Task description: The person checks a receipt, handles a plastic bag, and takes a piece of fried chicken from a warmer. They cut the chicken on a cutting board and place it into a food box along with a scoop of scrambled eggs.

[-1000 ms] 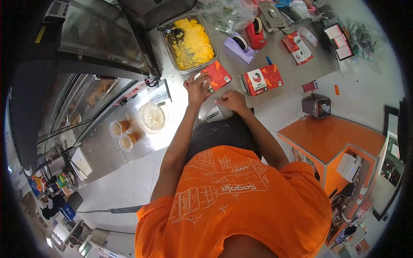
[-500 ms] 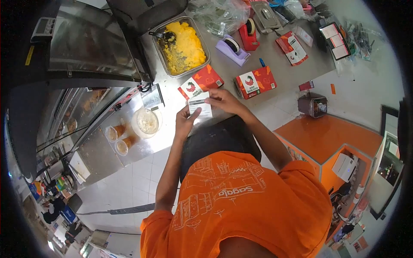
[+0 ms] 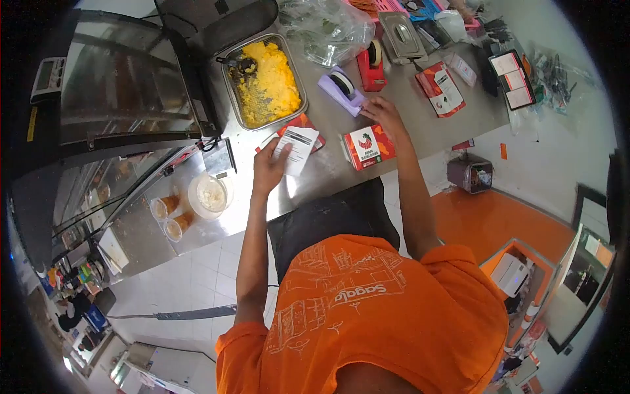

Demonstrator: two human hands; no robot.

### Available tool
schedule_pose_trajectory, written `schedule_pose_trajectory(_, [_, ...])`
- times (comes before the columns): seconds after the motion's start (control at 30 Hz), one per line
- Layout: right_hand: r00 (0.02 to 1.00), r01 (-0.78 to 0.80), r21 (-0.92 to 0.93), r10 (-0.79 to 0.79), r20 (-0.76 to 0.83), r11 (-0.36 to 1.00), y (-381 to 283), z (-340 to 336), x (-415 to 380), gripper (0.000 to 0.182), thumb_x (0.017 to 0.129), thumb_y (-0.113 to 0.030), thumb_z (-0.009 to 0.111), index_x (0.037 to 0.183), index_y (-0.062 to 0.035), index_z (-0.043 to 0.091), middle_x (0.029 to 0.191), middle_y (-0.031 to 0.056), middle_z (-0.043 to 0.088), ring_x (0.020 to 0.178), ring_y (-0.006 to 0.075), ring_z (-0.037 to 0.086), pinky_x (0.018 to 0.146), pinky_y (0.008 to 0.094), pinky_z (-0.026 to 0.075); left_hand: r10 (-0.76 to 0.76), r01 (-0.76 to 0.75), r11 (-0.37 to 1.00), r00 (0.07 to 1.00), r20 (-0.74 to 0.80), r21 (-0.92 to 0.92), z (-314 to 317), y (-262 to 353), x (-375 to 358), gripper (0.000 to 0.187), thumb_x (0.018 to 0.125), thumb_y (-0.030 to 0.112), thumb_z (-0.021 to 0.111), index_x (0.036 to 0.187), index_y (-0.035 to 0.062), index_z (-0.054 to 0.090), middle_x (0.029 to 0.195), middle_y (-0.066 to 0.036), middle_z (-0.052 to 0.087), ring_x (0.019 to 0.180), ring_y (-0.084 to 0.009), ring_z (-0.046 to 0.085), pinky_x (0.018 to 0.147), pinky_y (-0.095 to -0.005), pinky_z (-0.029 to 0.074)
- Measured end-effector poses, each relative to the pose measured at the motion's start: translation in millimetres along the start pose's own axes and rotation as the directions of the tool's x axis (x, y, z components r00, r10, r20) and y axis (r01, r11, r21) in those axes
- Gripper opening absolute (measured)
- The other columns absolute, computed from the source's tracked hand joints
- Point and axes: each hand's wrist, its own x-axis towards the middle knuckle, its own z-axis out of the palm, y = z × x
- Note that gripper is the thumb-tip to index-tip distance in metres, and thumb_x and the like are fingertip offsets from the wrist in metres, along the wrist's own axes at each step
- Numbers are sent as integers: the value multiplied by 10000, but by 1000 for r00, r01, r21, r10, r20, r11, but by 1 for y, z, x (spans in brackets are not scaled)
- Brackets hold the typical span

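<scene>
My left hand [image 3: 269,169] pinches a white printed paper slip [image 3: 299,151] between thumb and fingers. The slip overlaps a red and white printed box [image 3: 310,127] lying behind it. Over the counter, my right hand [image 3: 386,118] reaches forward with its fingers extended and somewhat apart. Its fingertips are right at the near end of a purple tape dispenser [image 3: 340,90]. Below that hand, partly behind the wrist, sits another red and white printed box [image 3: 369,147].
A metal tray [image 3: 303,98] of yellow food with a dark scoop stands behind the left hand. A red tape dispenser [image 3: 373,69], plastic bags [image 3: 325,29] and a third red box [image 3: 441,90] lie farther back. Two cups [image 3: 172,217] and a white bowl [image 3: 211,196] stand left.
My right hand has let go of the paper slip and moved right and forward to the purple tape dispenser. The left hand keeps the slip. The whole view has shifted slightly.
</scene>
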Motion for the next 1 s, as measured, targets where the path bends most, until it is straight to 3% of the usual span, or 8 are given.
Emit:
schedule_pose_trajectory(0.13, [935, 305, -558, -354, 20, 772, 12, -12, -13, 178, 908, -189, 676, 941, -17, 646, 984, 95, 637, 879, 221, 637, 793, 379, 511, 52, -50, 997, 998, -42, 60, 0, -12, 19, 295, 953, 248, 635, 1164, 45, 670, 955, -150, 728, 843, -186, 700, 756, -309, 523])
schedule_pose_trajectory(0.23, [977, -64, -772, -118, -177, 632, 3, -6, -3, 197, 907, -190, 683, 905, 3, 640, 929, 105, 667, 928, 206, 660, 815, 338, 507, -7, -11, 944, 999, 54, 329, -2, -8, 35, 327, 924, 298, 663, 1175, 88, 672, 978, -159, 722, 849, -262, 712, 764, -347, 534])
schedule_pose_trajectory(0.37, [944, 99, -905, -328, -47, 414, 11, -28, 7, 215, 828, -197, 669, 807, 17, 669, 794, 222, 654, 799, 372, 655, 769, 423, 518, 241, -219, 795, 970, 37, 566, -1, -23, 45, 352, 851, 341, 723, 1144, 149, 689, 1018, -100, 712, 881, -305, 689, 746, -386, 542])
schedule_pose_trajectory(0.47, [963, 3, -956, -259, -76, 294, -14, -10, -3, 193, 802, -199, 639, 768, -13, 677, 800, 223, 653, 814, 401, 647, 746, 458, 513, 209, -136, 816, 975, -68, 561, 3, -15, 34, 335, 809, 313, 761, 1099, 165, 679, 1001, -56, 664, 892, -292, 658, 759, -409, 518])
schedule_pose_trajectory(0.6, [889, 370, -780, 52, 454, 504, -7, 87, -9, 262, 792, -302, 719, 819, -43, 685, 747, 149, 653, 770, 301, 663, 694, 404, 510, 402, -253, 718, 911, -90, 649, 9, -29, 29, 277, 788, 262, 774, 1031, 158, 692, 1131, -65, 606, 1037, -258, 568, 891, -412, 430])
schedule_pose_trajectory(0.8, [932, 182, -966, 344, 110, -185, -33, 156, 16, 342, 673, -460, 792, 835, -161, 757, 809, 129, 719, 780, 291, 708, 688, 412, 548, 502, -388, 721, 864, -45, 574, 12, -67, 42, 172, 796, 210, 751, 940, 125, 711, 1146, -80, 613, 1075, -277, 580, 909, -413, 435])
schedule_pose_trajectory(0.87, [963, 83, -967, 267, 16, -241, -34, 115, 19, 377, 651, -464, 791, 834, -136, 759, 867, 119, 730, 841, 275, 712, 699, 407, 547, 502, -358, 712, 861, -82, 604, 12, -59, 30, 151, 806, 194, 738, 936, 121, 711, 1155, -85, 615, 1086, -287, 580, 916, -420, 434])
schedule_pose_trajectory(1.0, [997, 72, -985, -27, 69, 155, -78, 29, 15, 333, 752, -424, 755, 891, -122, 740, 825, 94, 710, 830, 249, 690, 712, 380, 537, 446, -277, 726, 887, -124, 629, 18, -57, -13, 323, 790, 239, 758, 1082, 129, 677, 1295, -158, 540, 1171, -348, 526, 954, -453, 425])
